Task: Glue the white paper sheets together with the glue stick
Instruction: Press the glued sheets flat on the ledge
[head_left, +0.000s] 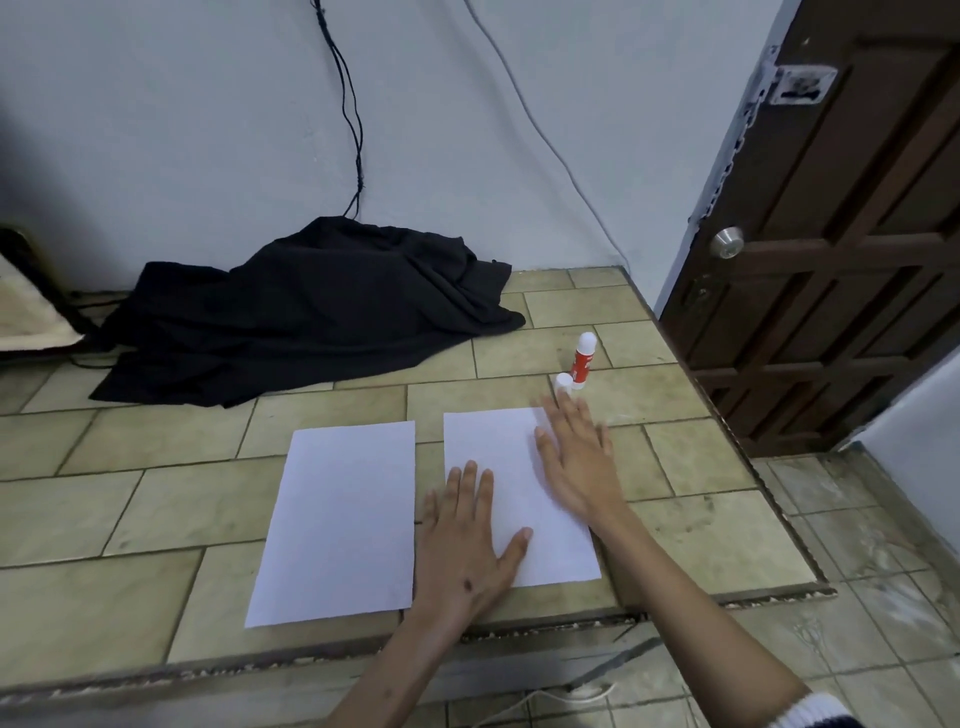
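Observation:
Two white paper sheets lie side by side on the tiled table top. The left sheet (340, 512) is untouched. My left hand (465, 540) lies flat, fingers spread, on the lower left part of the right sheet (498, 457). My right hand (574, 457) rests flat on that sheet's right edge, its fingertips reaching past the top corner. Just beyond those fingertips stands a red glue stick (583, 358) with a white rounded top. A small white cap (562, 383) stands beside it. Neither hand holds anything.
A crumpled black cloth (311, 312) covers the back left of the table (156, 519). The table's right edge drops to a tiled floor (857, 545) beside a brown door (831, 234). Cables (348, 104) hang down the wall behind.

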